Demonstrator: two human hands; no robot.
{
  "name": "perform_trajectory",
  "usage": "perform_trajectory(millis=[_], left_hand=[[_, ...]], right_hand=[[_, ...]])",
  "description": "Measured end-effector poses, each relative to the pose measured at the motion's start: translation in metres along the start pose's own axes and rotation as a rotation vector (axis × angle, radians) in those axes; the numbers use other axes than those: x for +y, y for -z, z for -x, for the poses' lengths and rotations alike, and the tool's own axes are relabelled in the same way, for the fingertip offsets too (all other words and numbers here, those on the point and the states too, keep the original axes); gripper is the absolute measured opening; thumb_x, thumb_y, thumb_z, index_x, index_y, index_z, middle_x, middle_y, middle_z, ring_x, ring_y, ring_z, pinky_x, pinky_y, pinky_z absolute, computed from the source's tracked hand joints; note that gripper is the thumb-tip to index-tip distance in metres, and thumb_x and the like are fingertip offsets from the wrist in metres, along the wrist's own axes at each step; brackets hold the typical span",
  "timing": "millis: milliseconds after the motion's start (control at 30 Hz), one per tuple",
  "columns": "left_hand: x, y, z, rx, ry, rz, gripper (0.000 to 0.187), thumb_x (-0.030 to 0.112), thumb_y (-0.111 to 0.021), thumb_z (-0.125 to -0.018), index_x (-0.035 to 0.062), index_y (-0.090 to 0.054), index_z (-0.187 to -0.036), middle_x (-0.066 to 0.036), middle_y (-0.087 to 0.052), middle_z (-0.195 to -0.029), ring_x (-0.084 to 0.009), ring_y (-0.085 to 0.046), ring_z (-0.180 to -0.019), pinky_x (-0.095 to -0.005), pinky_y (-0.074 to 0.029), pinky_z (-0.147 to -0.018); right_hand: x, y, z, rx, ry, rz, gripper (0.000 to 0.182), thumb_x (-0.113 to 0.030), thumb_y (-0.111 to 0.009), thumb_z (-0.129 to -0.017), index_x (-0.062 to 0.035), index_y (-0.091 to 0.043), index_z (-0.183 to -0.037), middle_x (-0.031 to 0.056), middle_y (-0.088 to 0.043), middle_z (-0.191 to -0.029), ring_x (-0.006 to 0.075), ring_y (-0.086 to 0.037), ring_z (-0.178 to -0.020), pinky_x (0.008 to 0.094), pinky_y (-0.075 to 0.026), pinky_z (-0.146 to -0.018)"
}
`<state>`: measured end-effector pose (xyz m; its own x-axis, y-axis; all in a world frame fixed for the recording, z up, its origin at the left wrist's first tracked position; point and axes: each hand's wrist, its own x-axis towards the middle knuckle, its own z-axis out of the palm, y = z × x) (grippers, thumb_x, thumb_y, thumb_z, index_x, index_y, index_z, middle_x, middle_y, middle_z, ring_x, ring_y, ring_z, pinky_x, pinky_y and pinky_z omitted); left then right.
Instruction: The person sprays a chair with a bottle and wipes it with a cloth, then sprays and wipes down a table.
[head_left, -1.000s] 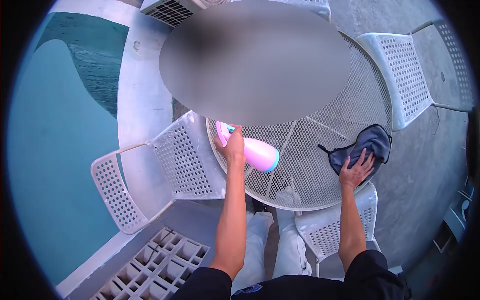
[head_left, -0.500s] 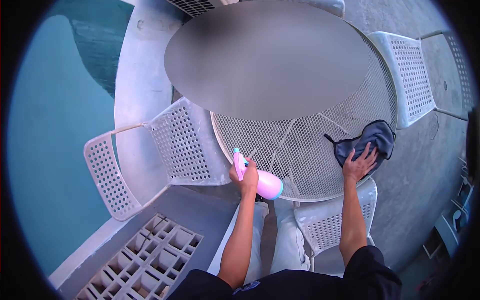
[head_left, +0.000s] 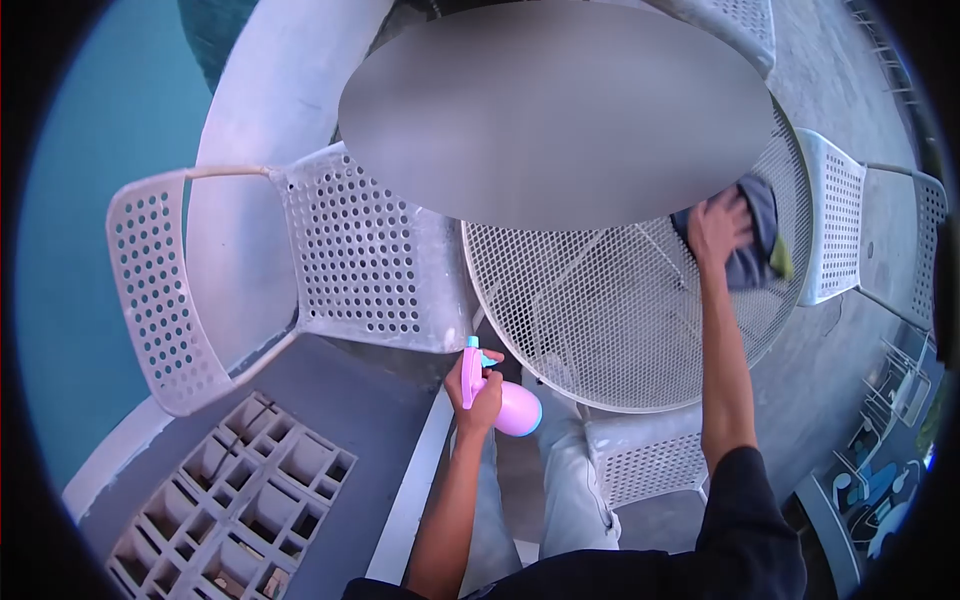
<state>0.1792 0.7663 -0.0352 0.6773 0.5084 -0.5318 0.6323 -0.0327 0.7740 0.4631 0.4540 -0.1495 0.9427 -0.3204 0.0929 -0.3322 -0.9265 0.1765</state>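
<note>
My left hand (head_left: 476, 392) is wrapped around the neck of a pink spray bottle (head_left: 517, 409) with a light blue nozzle and base. The bottle is tilted, just off the near-left rim of a round white mesh table (head_left: 590, 330). Toward the table's right side, my right hand (head_left: 718, 228) lies spread over a dark grey-blue cloth (head_left: 758, 262), pressing it on the mesh. Motion blurs those fingers a little. A yellow-green patch shows at the cloth's right edge. A grey oval blur hides the far part of the table.
White perforated chairs stand at the left (head_left: 350, 250), right (head_left: 838, 220) and near side (head_left: 650, 465) of the table. Beyond the left chair runs a pale curved ledge (head_left: 240, 130) beside blue-green water (head_left: 90, 200). Hollow blocks (head_left: 235, 500) lie at lower left.
My right hand and the cloth have moved farther up the table, away from me. My left hand has drawn the spray bottle back from over the table's edge. The camera view has shifted.
</note>
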Motion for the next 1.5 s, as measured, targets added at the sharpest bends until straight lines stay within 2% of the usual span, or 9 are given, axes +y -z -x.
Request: perform_trajectory(millis=[333, 500, 733, 900, 1067, 1200, 1300, 1433, 1500], left_hand=[[-0.002, -0.001, 0.01, -0.036, -0.05, 0.074, 0.025, -0.013, -0.054, -0.068, -0.0004, -0.064, -0.088, -0.007, -0.069, -0.088, -0.0077, -0.058, -0.062, -0.023, -0.045, -0.055], [0.012, -0.018, 0.012, -0.018, -0.108, 0.039, 0.023, -0.009, -0.055, -0.068, 0.0009, -0.066, -0.085, -0.004, -0.067, -0.079, -0.0081, -0.057, -0.062, -0.0237, -0.046, -0.058], [-0.04, -0.022, 0.04, -0.022, 0.049, 0.17, 0.028, -0.009, -0.056, -0.07, 0.0022, -0.065, -0.093, -0.003, -0.068, -0.086, -0.0086, -0.059, -0.065, -0.0229, -0.048, -0.062], [-0.065, -0.008, 0.045, -0.006, 0.068, 0.126, 0.03, -0.009, -0.056, -0.07, 0.0021, -0.065, -0.096, -0.004, -0.07, -0.094, -0.01, -0.061, -0.07, -0.0245, -0.051, -0.066], [-0.066, 0.004, 0.046, 0.025, 0.046, 0.061, 0.03, -0.009, -0.055, -0.07, 0.0003, -0.064, -0.097, -0.006, -0.069, -0.097, -0.0127, -0.063, -0.076, -0.0251, -0.052, -0.069], [-0.065, 0.008, 0.049, 0.028, 0.075, 0.078, 0.029, -0.009, -0.055, -0.07, -0.001, -0.064, -0.097, -0.007, -0.069, -0.097, -0.0132, -0.063, -0.077, -0.025, -0.052, -0.069], [-0.067, 0.007, 0.053, 0.036, 0.069, 0.126, 0.028, -0.008, -0.055, -0.071, -0.0014, -0.064, -0.097, -0.008, -0.069, -0.096, -0.0132, -0.063, -0.076, -0.0253, -0.052, -0.069], [-0.077, 0.004, 0.06, 0.017, 0.07, 0.143, 0.028, -0.008, -0.054, -0.071, -0.0018, -0.064, -0.097, -0.008, -0.069, -0.096, -0.0138, -0.064, -0.077, -0.0255, -0.053, -0.068], [-0.082, 0.004, 0.066, 0.002, 0.065, 0.126, 0.029, -0.009, -0.054, -0.071, -0.0016, -0.063, -0.097, -0.009, -0.069, -0.096, -0.0141, -0.064, -0.078, -0.0256, -0.053, -0.068]], right_hand=[[-0.247, 0.077, 0.089, -0.042, 0.823, -0.57, 0.076, -0.063, -0.036, -0.091, -0.0098, -0.04, -0.145, 0.0178, -0.027, -0.155, 0.0375, -0.013, -0.146, 0.0631, -0.001, -0.113], [-0.188, 0.084, 0.164, -0.273, 1.17, -0.694, 0.066, -0.055, -0.035, -0.095, -0.0071, -0.048, -0.139, 0.0138, -0.035, -0.152, 0.0317, -0.019, -0.146, 0.0552, -0.004, -0.117], [-0.069, 0.085, 0.197, -0.558, 1.616, -0.453, 0.049, -0.041, -0.052, -0.091, -0.0275, -0.05, -0.138, 0.0013, -0.043, -0.146, 0.0225, -0.028, -0.143, 0.0525, -0.009, -0.119], [-0.113, 0.072, 0.127, -0.473, 1.544, -0.582, 0.054, -0.048, -0.056, -0.086, -0.0276, -0.051, -0.135, 0.0079, -0.046, -0.141, 0.0283, -0.032, -0.141, 0.0593, -0.011, -0.116], [-0.216, 0.056, 0.054, 0.131, 0.781, -0.545, 0.059, -0.053, -0.047, -0.092, -0.0266, -0.042, -0.144, 0.0219, -0.031, -0.151, 0.0348, -0.023, -0.144, 0.0642, -0.011, -0.113], [-0.272, 0.057, 0.031, 0.263, 0.424, -0.616, 0.055, -0.049, -0.042, -0.095, -0.028, -0.039, -0.146, 0.0144, -0.029, -0.153, 0.0388, -0.023, -0.142, 0.0729, -0.012, -0.107], [-0.288, 0.061, 0.035, 0.199, 0.468, -0.737, 0.052, -0.046, -0.042, -0.096, -0.0302, -0.039, -0.146, 0.01, -0.037, -0.15, 0.0374, -0.026, -0.141, 0.0717, -0.012, -0.108], [-0.281, 0.062, 0.064, 0.043, 0.959, -0.816, 0.018, -0.025, -0.058, -0.085, -0.0213, -0.068, -0.099, -0.0006, -0.053, -0.134, 0.0323, -0.031, -0.14, 0.0677, -0.017, -0.109], [-0.266, 0.067, 0.097, -0.013, 1.124, -0.767, 0.017, -0.023, -0.058, -0.084, -0.0193, -0.067, -0.098, 0.0003, -0.054, -0.133, 0.0341, -0.029, -0.141, 0.0671, -0.017, -0.109]])
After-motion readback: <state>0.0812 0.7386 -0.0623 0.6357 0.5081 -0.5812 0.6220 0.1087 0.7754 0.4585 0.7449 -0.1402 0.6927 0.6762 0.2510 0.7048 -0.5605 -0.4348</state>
